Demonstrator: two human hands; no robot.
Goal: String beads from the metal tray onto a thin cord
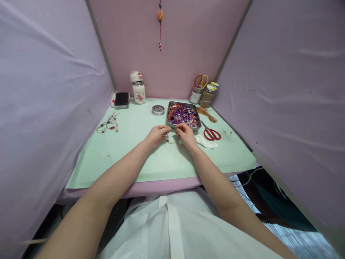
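Note:
My left hand (159,134) pinches a thin cord in front of the metal tray. A few small beads (167,138) hang from the cord just below its fingertips. Close by on the right, my right hand (184,133) also has thumb and finger closed on the thin cord, with a small gap between the two hands. The cord's exact path between the fingers is too fine to make out. Right behind the hands sits the metal tray (199,123), filled with purple, orange and clear beads (183,114).
Red-handled scissors (211,134) and a crumpled white cloth (207,142) lie right. Behind are a cord bundle (207,114), a jar with scissors (196,95), a lidded jar (208,95), a round dish (158,109), a bottle (138,91) and a black-topped box (122,99). Finished-looking beaded cords (109,124) lie left.

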